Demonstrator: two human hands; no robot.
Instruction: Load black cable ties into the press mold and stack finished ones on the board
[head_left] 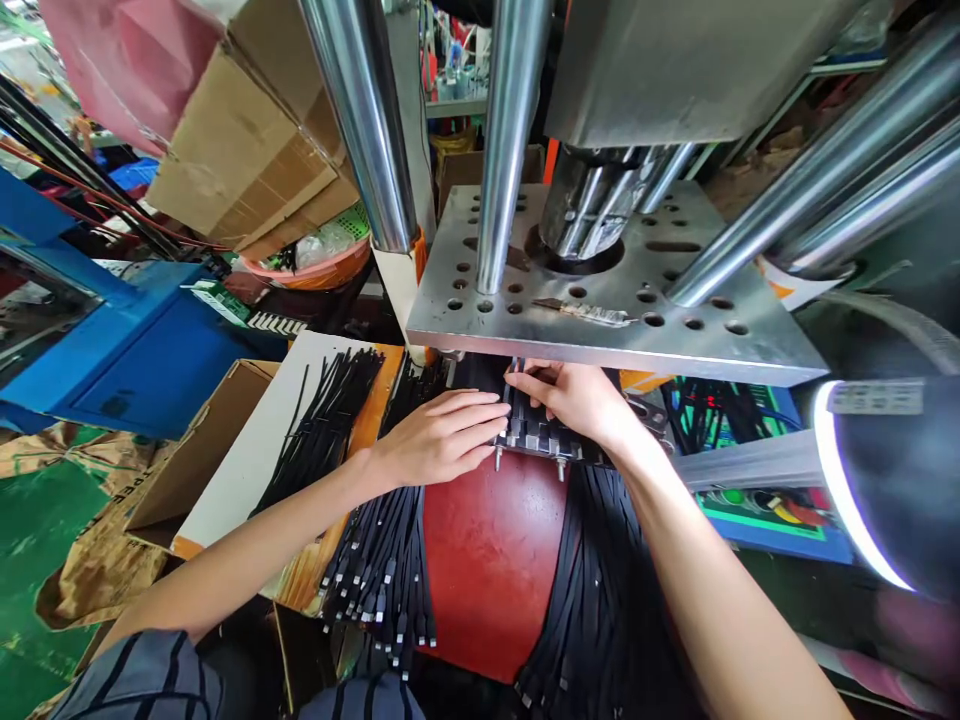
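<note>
A dark metal mould (536, 437) with a row of slots and two bolts sits under the thick steel plate (480, 318). My left hand (442, 437) lies over the mould's left part, palm down, fingers stretched out side by side. At the mould's top, my right hand (566, 395) has thumb and fingers pinched together; what is between them is too small to make out. Black cables (386, 560) with metal plugs hang left of the red surface (491, 560). More black cables (600, 560) hang on its right.
Steel columns (510, 130) rise around the plate, which bears a taped blade-like tool (585, 312). A lit ring lamp (847, 490) stands at right. Left are a white board (247, 450) with cables, a cardboard box (202, 440) and a blue machine (142, 350).
</note>
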